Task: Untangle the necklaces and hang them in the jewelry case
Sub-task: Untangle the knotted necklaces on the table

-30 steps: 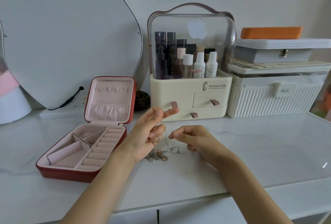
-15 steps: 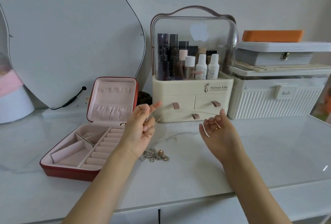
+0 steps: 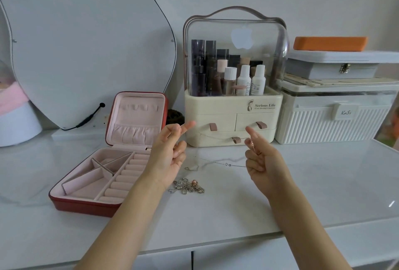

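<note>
Both the left hand (image 3: 170, 157) and right hand (image 3: 262, 158) pinch a thin silver chain necklace (image 3: 230, 165) stretched above the white marble tabletop (image 3: 302, 183), beside the open red jewelry case (image 3: 103, 174).

You are at a dressing table in a home. A curvy mirror (image 3: 86, 38) leans on the wall, a clear-topped cosmetics box (image 3: 234, 79) holds bottles (image 3: 250, 79) above small drawers, an open jewelry case (image 3: 112, 161) lies on the white marble-look tabletop (image 3: 323, 179), and storage boxes (image 3: 332, 110) are stacked to the right.
</note>
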